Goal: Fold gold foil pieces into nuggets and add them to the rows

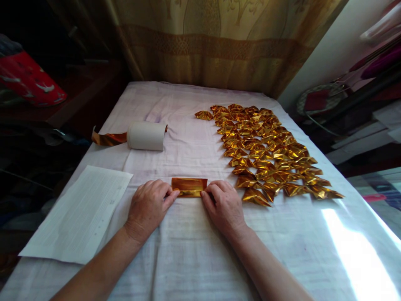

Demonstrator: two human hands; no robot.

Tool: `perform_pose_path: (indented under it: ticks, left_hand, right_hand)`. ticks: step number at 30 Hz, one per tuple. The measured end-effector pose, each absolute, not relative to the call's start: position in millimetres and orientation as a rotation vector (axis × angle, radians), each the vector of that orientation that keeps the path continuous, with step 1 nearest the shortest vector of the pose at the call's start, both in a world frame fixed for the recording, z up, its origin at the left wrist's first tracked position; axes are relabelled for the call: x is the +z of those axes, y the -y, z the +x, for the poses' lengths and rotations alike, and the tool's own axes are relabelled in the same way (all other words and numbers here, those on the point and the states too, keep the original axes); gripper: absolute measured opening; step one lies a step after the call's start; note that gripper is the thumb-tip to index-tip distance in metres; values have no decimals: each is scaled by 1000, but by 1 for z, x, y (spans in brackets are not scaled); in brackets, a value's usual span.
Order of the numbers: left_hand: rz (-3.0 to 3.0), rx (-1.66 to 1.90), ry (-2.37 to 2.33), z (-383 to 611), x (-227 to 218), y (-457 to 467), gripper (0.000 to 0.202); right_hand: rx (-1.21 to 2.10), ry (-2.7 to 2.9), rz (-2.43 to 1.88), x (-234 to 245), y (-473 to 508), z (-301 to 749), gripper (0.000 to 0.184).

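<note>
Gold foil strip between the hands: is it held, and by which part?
Yes. The gold foil strip lies flat on the white cloth; the left hand grips its left end, the right hand its right end, with the fingertips.

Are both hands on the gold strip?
Yes, the left hand holds one end of the gold strip and the right hand the other.

Glossy gold foil strip (pixel 189 186) on matt, creased white cloth (pixel 200 251).
</note>
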State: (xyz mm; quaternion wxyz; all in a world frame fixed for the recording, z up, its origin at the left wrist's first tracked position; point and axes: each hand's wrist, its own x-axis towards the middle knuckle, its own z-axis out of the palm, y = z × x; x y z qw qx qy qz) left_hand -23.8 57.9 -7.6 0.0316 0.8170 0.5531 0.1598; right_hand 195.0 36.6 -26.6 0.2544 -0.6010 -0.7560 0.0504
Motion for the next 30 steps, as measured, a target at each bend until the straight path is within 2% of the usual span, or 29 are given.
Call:
perform_pose_path:
  ticks: [9, 14, 22, 26, 30]
  left_hand:
    - [2573, 421, -1754, -23, -10, -57, 32]
    - [2541, 420, -1780, -21, -9, -57, 31]
    - [2607, 493, -1772, -24, -10, -53, 26]
    - [2784, 691, -1480, -15, -7, -39, 25]
    - [2823, 596, -1209, -3, -12, -26, 41]
  right_hand:
    - [129, 2068, -1653, -26, -36, 194, 22]
    - [153, 2067, -1653, -27, -37, 194, 12]
    - [151, 2085, -1595, -27, -37, 191, 15]
    - [169, 2087, -1617, -26, -37, 190, 15]
    - [186, 2088, -1644, -25, -37, 190, 13]
